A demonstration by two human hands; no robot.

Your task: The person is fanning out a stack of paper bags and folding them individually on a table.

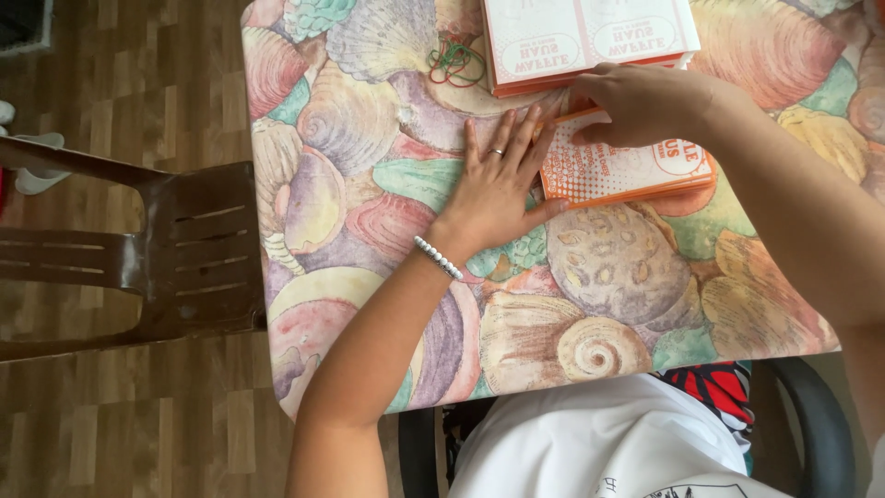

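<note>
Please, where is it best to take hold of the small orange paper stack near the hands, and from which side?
Probably its free right end: the orange paper stack lies flat, the left hand blocks its left edge, and the right hand covers its top left corner. Pinch that edge from the right.

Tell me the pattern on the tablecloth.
Large seashells in pastel pink, green, purple and tan cover the tablecloth, seen in the head view.

Table (369, 184) w/ seashell-print cover. On it: two stacks of orange-white flat cartons (636, 171) (581, 41), plus loose rubber bands (454, 63).
</note>
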